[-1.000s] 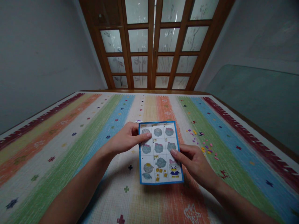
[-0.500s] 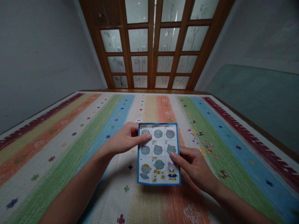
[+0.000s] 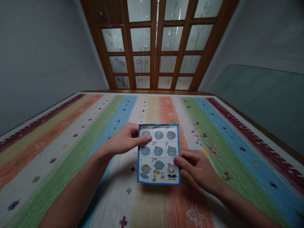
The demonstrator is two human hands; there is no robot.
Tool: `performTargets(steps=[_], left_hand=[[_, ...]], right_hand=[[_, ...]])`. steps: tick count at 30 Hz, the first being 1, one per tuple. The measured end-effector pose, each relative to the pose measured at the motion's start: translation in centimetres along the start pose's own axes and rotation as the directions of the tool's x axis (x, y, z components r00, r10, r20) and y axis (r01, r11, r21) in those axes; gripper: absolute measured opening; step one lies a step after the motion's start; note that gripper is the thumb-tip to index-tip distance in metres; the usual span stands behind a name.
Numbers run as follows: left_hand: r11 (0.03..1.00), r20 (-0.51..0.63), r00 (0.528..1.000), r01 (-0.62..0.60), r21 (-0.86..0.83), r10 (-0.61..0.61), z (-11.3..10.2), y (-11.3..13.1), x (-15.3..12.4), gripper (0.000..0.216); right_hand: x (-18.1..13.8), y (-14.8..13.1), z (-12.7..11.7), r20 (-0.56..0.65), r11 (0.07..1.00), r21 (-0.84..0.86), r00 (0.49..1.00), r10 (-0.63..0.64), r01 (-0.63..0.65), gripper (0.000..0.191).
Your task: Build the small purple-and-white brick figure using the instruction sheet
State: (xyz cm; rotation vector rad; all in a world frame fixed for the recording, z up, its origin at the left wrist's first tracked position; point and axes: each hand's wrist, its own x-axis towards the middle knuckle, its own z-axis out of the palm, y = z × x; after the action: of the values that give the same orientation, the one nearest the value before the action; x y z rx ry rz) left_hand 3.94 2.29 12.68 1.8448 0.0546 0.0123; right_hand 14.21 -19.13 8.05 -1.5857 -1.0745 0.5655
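Note:
An instruction sheet (image 3: 158, 158) with a blue border faces me above the table. Its panels show grey rounded block shapes, some with pink or yellow parts, and a small figure at the lower right. My left hand (image 3: 130, 139) grips its upper left edge, thumb lying across the front and the other fingers behind. At the right edge my right hand (image 3: 193, 163) pinches the paper, thumb in front, fingers mostly hidden. Just beyond the sheet's top left corner sits a small white and purple piece (image 3: 141, 122), partly covered.
Several small yellow, pink and purple pieces (image 3: 211, 150) lie scattered on the right side of the striped tablecloth (image 3: 99, 133). Wooden doors with glass panes (image 3: 142, 39) stand past the table's far edge. A pale green panel (image 3: 258, 95) leans at the right wall.
The sheet has shifted slightly left and up with my left hand. My right thumb has slid out toward the sheet's right edge, covering less of the print.

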Motion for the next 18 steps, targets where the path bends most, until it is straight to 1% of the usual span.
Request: performTargets(steps=[2,4,5,7,9,11,13,15,18], left_hand=[[0.999,-0.050,0.999,0.023,0.049,-0.020,-1.1,-0.6,-0.1,0.026],[0.993,-0.112,0.991,0.084,0.088,-0.074,-2.3,-1.8,-0.2,0.026],[0.988,-0.131,0.986,0.121,0.101,-0.107,-2.9,-2.5,-0.4,0.026],[0.977,-0.137,0.976,0.186,0.107,-0.171,-3.8,-4.1,-0.7,0.027],[0.968,-0.129,0.967,0.233,0.090,-0.221,-4.3,-5.6,-1.1,0.029],[0.961,-0.107,0.959,0.270,0.066,-0.262,-4.3,-6.7,-1.5,0.029],[0.953,-0.091,0.952,0.298,0.047,-0.293,-4.0,-7.2,-1.7,0.028],[0.947,-0.079,0.945,0.319,0.030,-0.316,-3.5,-7.4,-1.8,0.026],[0.941,-0.047,0.941,0.336,0.033,-0.335,-2.7,-7.7,-1.8,0.025]], right_hand=[[0.2,0.9,-1.0,-0.049,0.996,-0.087,0.999,0.007,-0.012,0.031],[0.1,2.2,-2.1,-0.073,0.981,-0.187,0.997,0.031,-0.045,0.029],[0.0,3.0,-2.5,-0.055,0.971,-0.234,0.998,0.038,-0.050,0.026],[-0.5,4.4,-2.9,0.026,0.948,-0.315,0.999,0.047,-0.037,0.021],[-1.2,5.4,-2.5,0.119,0.932,-0.363,0.991,0.069,-0.021,0.017],[-1.8,5.9,-1.6,0.201,0.922,-0.387,0.974,0.100,-0.014,0.015],[-2.2,6.0,-0.6,0.260,0.914,-0.405,0.959,0.115,0.001,0.011],[-2.4,6.1,0.2,0.291,0.906,-0.423,0.951,0.106,0.029,0.009],[-2.7,6.6,0.7,0.313,0.895,-0.438,0.947,0.063,0.085,0.010]])
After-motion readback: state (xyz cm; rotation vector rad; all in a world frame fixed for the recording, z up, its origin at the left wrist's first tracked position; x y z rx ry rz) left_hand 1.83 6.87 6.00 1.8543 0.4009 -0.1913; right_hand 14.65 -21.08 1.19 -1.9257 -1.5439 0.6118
